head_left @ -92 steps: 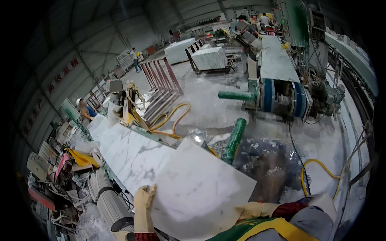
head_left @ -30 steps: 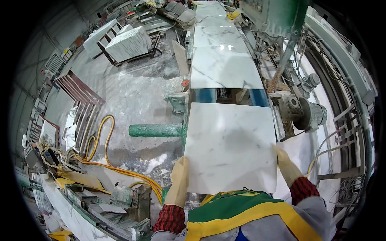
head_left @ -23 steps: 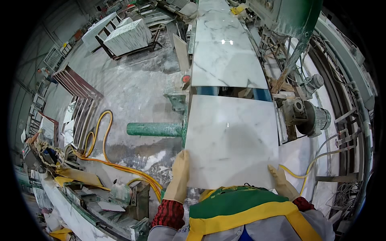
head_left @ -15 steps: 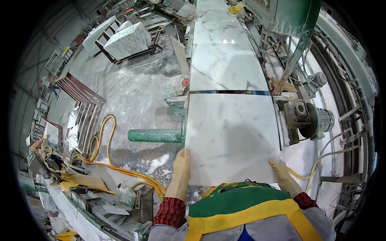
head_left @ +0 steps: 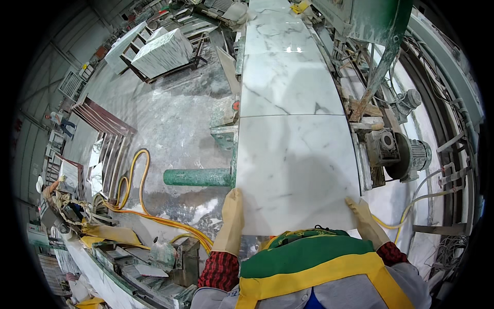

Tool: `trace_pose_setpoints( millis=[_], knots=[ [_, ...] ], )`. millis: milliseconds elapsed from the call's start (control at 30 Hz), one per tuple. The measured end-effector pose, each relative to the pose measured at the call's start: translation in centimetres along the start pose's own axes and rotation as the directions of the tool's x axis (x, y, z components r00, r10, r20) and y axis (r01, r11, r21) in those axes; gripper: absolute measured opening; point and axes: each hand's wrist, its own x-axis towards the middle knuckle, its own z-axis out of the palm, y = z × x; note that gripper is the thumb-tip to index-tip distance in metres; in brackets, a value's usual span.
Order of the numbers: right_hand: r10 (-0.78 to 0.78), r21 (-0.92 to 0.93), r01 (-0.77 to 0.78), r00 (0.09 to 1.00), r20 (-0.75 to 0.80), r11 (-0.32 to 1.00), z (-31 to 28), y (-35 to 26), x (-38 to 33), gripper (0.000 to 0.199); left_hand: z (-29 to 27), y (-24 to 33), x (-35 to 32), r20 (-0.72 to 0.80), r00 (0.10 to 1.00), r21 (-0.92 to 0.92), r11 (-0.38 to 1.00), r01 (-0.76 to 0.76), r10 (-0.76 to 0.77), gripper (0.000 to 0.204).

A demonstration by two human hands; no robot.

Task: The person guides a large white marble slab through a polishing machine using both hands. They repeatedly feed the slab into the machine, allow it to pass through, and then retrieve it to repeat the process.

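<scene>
Near marble slab (head_left: 296,172) has slid forward and now butts the far slab (head_left: 288,77), gap closed. Left hand (head_left: 230,219) and right hand (head_left: 365,219), fingers together, press flat on its near corners; feeding looks nearly done.

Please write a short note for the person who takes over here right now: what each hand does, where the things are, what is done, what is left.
Left hand: gloved, flat on the near left corner of the white marble slab.
Right hand: gloved, on the near right corner.
Slab: lies flat on the machine bed, its far edge butted against the slab ahead.
Green roller arm: sticks out left of the bed.
Done: slab is on the line.
Left: probably push it on; hands not yet released.
</scene>
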Motion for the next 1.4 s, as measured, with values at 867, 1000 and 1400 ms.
trace_pose_setpoints(
  millis=[867,1000,1400],
  knots=[
    [-0.622,-0.729,0.628,0.693,0.363,0.273,9.0,-6.1,13.5,0.052,1.8,3.5,0.7,0.048,0.988,-0.045,0.988,0.149,-0.147,0.060],
    [-0.628,-0.739,0.630,0.681,0.377,0.240,9.1,-6.5,13.4,0.052,3.8,1.6,2.5,-0.110,0.991,-0.187,0.981,0.050,-0.071,0.053],
    [-0.639,-0.753,0.624,0.669,0.379,0.206,9.0,-5.8,12.3,0.053,-1.8,-0.6,-1.2,0.132,0.989,-0.103,0.991,0.081,-0.067,0.075]
  ],
)
